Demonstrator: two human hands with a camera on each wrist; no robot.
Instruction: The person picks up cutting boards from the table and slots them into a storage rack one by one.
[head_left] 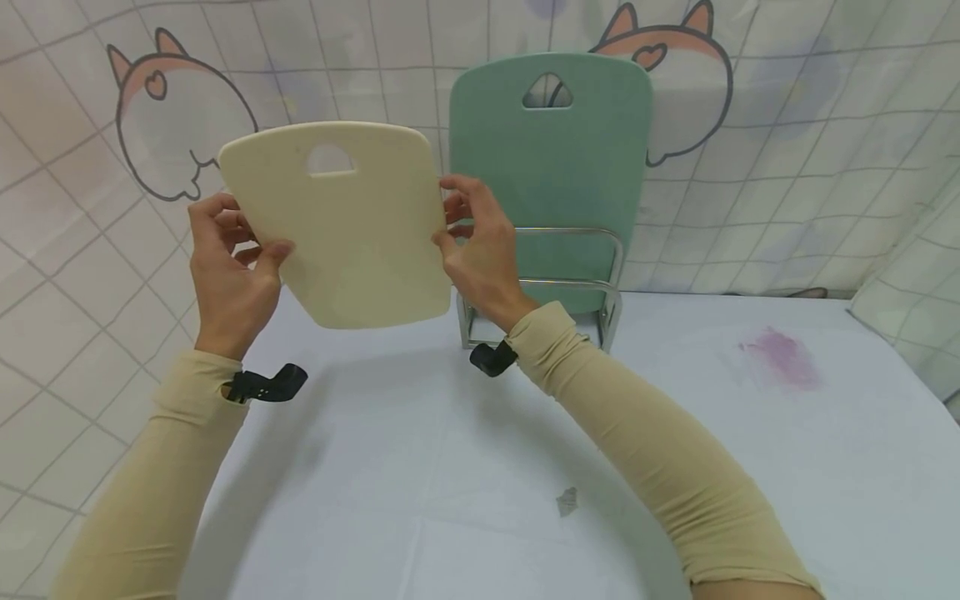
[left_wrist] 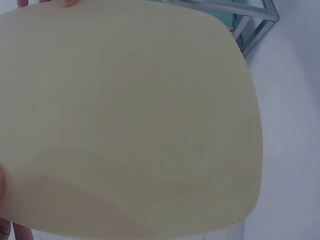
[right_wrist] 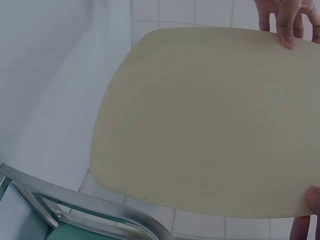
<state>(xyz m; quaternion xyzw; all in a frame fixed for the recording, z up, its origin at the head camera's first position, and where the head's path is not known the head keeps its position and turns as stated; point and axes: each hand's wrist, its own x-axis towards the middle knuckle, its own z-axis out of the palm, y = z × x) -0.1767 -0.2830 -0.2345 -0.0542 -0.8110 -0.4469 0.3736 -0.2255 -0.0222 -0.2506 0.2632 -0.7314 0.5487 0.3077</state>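
A cream cutting board (head_left: 360, 242) with a cut-out handle hole near its top is held up above the table by both hands. The left hand (head_left: 234, 279) pinches its left edge, thumb on the near face and fingers behind. On the opposite edge, the right hand (head_left: 483, 246) grips between thumb and fingers. Both wrist views are mostly filled by the board's flat face. Just behind the right hand, a larger green cutting board (head_left: 551, 158) stands upright in a metal rack (head_left: 611, 287). The right hand and forearm hide part of that rack.
A white cloth covers the table (head_left: 390, 467), with a pink stain (head_left: 783, 358) at right and a small grey patch (head_left: 567, 502) near the front. A curtain (head_left: 757, 200) with a grid pattern and cartoon animals hangs behind and along the left side.
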